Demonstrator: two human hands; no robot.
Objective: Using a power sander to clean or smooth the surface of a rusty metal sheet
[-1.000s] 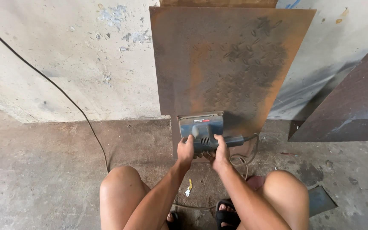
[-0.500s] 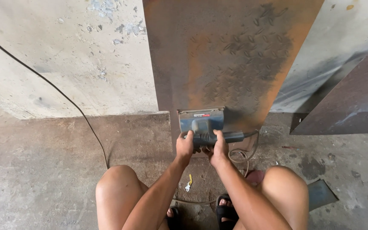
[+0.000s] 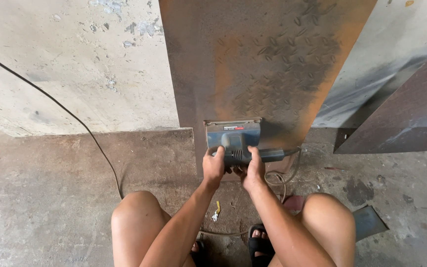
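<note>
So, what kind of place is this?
Probably a rough metal workshop or work yard: a rusty checker steel plate leans on a concrete wall, and both hands grip an electric sander against it.

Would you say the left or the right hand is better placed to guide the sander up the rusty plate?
Probably the right hand: it grips the sander handle; the left hand only steadies its side.

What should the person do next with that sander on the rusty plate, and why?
Probably slide the sander slowly upward. Both hands, left and right, press it near the bottom of the leaning checker plate, and orange rust covers much of the surface above.
</note>
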